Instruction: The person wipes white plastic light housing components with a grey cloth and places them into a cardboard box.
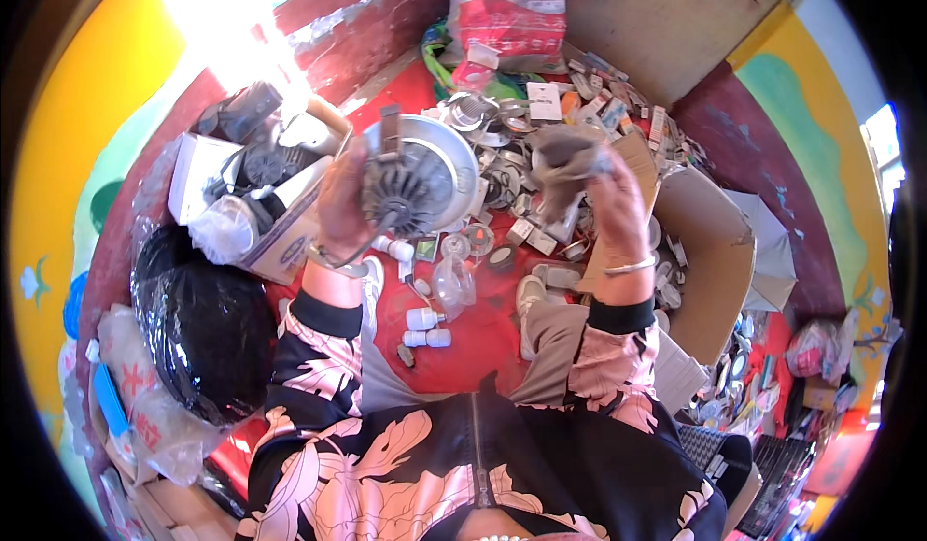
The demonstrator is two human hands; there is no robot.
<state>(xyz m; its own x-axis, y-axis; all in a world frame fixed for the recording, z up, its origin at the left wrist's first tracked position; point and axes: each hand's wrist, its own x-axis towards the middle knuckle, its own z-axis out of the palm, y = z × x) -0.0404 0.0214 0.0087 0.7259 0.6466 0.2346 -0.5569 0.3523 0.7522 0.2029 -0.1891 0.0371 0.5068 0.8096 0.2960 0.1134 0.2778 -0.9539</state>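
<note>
My left hand (pixel 338 211) is closed on the side of a downlight with a wide silver dish (pixel 452 169), a dark finned heat sink (pixel 394 193) and a bracket at its top. The lamp is held up in front of me, its heat sink turned toward me. In my right hand (pixel 619 211), a crumpled grey-brown cloth (pixel 562 162) hangs from closed fingers. Cloth and lamp are apart. Below the lamp, several white bulbs (pixel 422 320) and a clear plastic bag (pixel 454 285) lie on the red floor covering (pixel 473 357) between my feet.
Beyond my hands spreads a heap of lamp parts and small boxes (pixel 618 106). To the left stand a cardboard box (pixel 290 237) of fixtures and a shiny black plastic bag (pixel 198 319). An opened cardboard box (pixel 713 261) is at right. A large sack (pixel 507 19) stands at the back.
</note>
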